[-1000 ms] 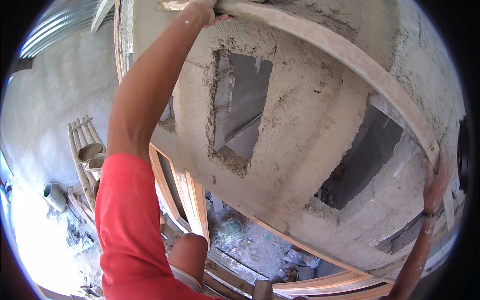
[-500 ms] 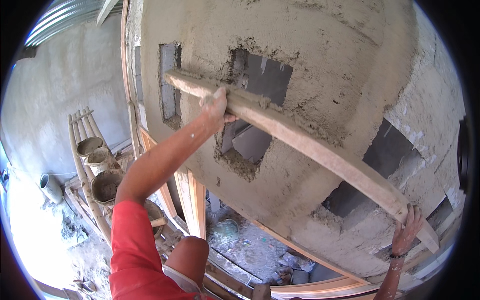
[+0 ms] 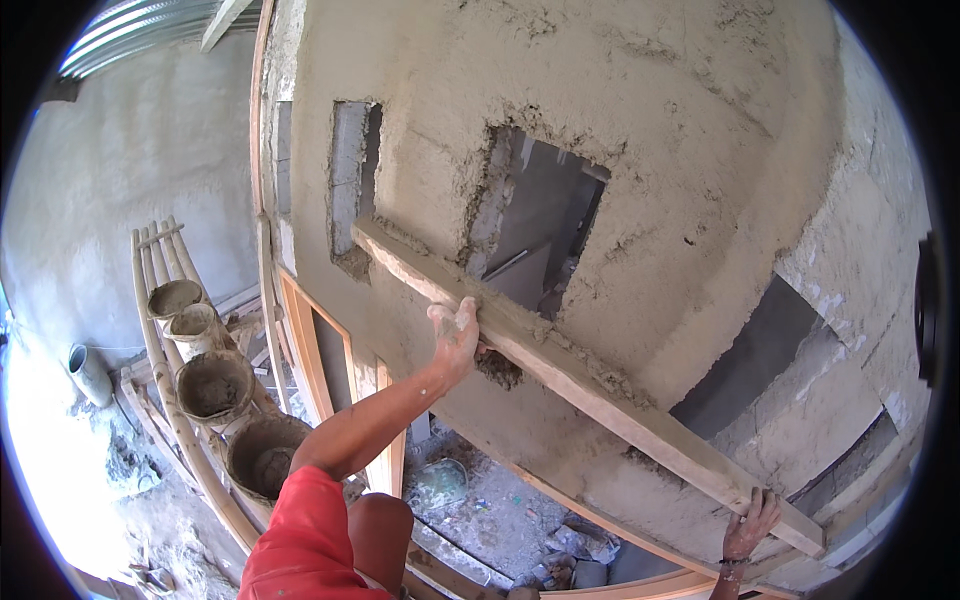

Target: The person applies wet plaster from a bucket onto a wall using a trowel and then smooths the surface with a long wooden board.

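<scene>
A long wooden straightedge [image 3: 590, 402] lies slantwise across a freshly plastered wall [image 3: 680, 230], its left end higher in the picture than its right. Wet mortar is heaped along the upper edge of the wood. My left hand [image 3: 457, 338] grips the straightedge left of its middle, the thumb side showing and some fingers hidden behind the wood. Close to the lower right end, my right hand [image 3: 753, 524] is closed over it, fingers on top. Rectangular openings with rough mortar edges, among them a large one [image 3: 530, 215], lie above and behind the straightedge.
At the left, several mortar-caked buckets [image 3: 215, 387] stand in a row by bamboo poles [image 3: 160, 330]. Orange-brown wooden frames [image 3: 312, 345] edge the wall's lower side. Far below lies a rubble-strewn floor [image 3: 490, 490]. A dark opening [image 3: 750, 350] cuts the wall at right.
The straightedge has slid down the wall with both hands on it, uncovering more of the large opening. Mortar still sits along its upper edge.
</scene>
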`<action>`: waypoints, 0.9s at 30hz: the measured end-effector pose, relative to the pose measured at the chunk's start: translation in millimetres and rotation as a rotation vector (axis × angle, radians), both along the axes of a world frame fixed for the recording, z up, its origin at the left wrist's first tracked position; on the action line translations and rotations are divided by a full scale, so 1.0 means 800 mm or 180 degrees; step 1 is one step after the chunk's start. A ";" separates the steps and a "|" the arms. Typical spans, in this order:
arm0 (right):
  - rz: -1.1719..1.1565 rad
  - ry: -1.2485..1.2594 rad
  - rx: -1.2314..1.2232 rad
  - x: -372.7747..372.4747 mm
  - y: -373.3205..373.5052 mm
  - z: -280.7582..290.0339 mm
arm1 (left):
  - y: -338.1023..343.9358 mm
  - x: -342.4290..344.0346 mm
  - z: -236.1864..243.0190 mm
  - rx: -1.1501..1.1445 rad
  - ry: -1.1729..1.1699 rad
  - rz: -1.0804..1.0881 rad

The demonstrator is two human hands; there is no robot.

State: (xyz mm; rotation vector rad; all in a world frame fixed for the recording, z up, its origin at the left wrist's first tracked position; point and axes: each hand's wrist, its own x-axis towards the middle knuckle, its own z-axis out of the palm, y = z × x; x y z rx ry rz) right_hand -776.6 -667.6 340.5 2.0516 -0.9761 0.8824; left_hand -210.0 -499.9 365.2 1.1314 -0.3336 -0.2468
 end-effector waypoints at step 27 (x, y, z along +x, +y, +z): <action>-0.0272 -0.0325 -0.0176 0.013 0.001 0.058 | -0.012 0.007 0.151 -0.0290 -0.0169 0.0031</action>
